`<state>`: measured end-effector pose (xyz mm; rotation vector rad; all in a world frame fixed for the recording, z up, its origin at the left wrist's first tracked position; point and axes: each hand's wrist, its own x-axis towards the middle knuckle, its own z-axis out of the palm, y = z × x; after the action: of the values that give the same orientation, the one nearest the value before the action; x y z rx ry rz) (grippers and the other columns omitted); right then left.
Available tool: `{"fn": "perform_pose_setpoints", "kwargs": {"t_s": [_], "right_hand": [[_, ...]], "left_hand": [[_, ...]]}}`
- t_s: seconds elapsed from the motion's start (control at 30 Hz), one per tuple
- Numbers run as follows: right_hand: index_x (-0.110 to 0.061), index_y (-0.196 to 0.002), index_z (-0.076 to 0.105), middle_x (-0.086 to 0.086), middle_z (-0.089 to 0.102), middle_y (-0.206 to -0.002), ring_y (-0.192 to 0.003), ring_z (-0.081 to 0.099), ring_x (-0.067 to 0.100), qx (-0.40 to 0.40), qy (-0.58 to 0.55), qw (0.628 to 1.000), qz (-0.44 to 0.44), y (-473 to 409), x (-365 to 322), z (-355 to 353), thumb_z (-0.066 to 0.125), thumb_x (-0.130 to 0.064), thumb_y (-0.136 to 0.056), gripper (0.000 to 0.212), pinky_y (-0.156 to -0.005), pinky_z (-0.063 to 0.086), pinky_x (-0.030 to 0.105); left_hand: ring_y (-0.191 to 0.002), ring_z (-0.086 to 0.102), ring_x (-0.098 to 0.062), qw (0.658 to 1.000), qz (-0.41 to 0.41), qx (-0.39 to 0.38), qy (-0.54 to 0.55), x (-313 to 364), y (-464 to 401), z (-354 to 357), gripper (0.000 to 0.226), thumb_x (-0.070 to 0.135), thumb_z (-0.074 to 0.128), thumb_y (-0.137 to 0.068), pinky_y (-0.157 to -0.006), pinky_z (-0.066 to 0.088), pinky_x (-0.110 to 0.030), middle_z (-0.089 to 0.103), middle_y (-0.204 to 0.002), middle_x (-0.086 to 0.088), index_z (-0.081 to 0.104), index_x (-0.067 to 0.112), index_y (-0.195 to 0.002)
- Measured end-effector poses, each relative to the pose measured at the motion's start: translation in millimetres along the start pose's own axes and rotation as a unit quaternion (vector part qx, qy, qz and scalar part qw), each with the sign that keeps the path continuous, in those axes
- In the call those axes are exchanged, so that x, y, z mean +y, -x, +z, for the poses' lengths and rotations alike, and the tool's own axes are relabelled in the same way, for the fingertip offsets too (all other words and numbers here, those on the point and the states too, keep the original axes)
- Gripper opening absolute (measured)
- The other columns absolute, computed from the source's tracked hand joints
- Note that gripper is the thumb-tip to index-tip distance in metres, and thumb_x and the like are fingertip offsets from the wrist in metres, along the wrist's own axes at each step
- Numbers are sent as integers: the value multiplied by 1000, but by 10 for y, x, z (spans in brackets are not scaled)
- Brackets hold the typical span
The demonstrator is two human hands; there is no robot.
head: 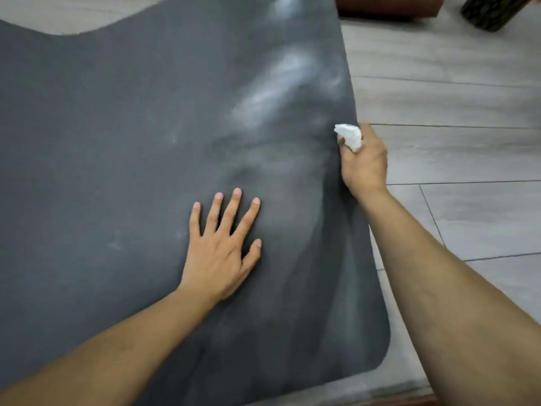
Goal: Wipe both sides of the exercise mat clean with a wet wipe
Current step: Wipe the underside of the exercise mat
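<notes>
A dark grey exercise mat [123,136] covers most of the view, with pale wet streaks toward its upper right. My left hand [222,247] lies flat on the mat with fingers spread. At the mat's right edge, my right hand [364,161] grips a crumpled white wet wipe [349,136]. Its fingers curl round the wipe and seem to hold the mat's edge too. The mat looks rippled and slightly raised along that edge.
Grey wood-look floor planks [456,92] extend to the right of the mat. A reddish-brown object [389,5] sits at the top edge. A dark patterned cylinder [489,10] stands at the top right. A strip of floor [73,13] shows at top left.
</notes>
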<state>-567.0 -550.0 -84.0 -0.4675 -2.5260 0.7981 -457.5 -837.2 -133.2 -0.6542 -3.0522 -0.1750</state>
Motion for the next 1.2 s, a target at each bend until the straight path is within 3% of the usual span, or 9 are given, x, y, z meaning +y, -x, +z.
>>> {"fn": "perform_pose_setpoints", "kwargs": {"t_s": [0.07,0.17,0.33,0.4,0.63,0.8,1.0,1.13,1.2], "right_hand": [[-12,-106,60,13,66,-102,-94,60,37,-81,67,992,70,91,175,168,58,-36,-92,28,-73,45,38],[-11,-108,55,16,60,-104,-93,60,40,-45,169,983,64,141,242,194,60,-34,-91,29,-72,44,42],[-15,-111,37,5,55,-105,-88,51,29,-70,98,975,188,174,180,45,58,-61,-79,60,-79,42,41],[-16,-112,35,6,51,-110,-89,46,30,-106,83,967,218,197,150,34,47,-56,-84,50,-81,38,41],[-16,-98,59,4,59,-99,-93,50,28,33,164,982,-87,430,300,282,58,-19,-82,16,-82,38,38],[-11,-99,68,7,66,-91,-83,55,31,-25,158,976,-148,648,370,469,61,1,-82,21,-77,48,37],[-15,-96,71,6,66,-88,-82,55,31,6,91,995,-49,670,-1,744,56,3,-81,28,-72,49,34],[-8,-109,69,6,67,-108,-99,56,28,-139,44,951,-273,929,-473,1022,45,-8,-87,33,-94,47,36],[-10,-112,69,3,67,-110,-97,57,25,-141,88,932,-322,761,-254,842,48,-9,-90,30,-90,48,34]], "left_hand": [[-155,26,-36,998,0,-55,-7,22,-45,160,69,58,28,-99,-121,18,-65,26,-169,-7,26,31,-163],[-156,24,-34,998,-1,-60,-10,11,-60,281,69,59,29,-99,-123,15,-64,26,-169,-5,26,32,-163],[-151,33,-36,999,8,-45,-4,-26,-94,236,68,59,33,-97,-119,23,-62,35,-165,-8,36,30,-159],[-145,40,-36,999,17,-35,4,-110,-138,210,66,57,36,-96,-116,28,-58,41,-161,-10,45,28,-154],[-150,33,-34,999,-9,-31,10,-239,-134,216,64,51,35,-97,-123,23,-50,36,-163,-14,42,26,-156],[-150,34,-34,999,-18,-34,16,-225,-148,193,65,50,36,-96,-123,24,-51,37,-162,-14,44,26,-155],[-149,35,-35,999,-22,-31,16,-207,-170,183,65,49,38,-94,-123,23,-51,38,-162,-14,46,25,-155],[-147,38,-35,999,-21,-15,26,-209,-181,191,65,46,41,-92,-121,25,-51,40,-161,-15,49,24,-152],[-147,38,-36,999,-21,-15,27,-209,-173,188,64,46,41,-92,-122,25,-51,40,-161,-14,49,24,-152]]}}
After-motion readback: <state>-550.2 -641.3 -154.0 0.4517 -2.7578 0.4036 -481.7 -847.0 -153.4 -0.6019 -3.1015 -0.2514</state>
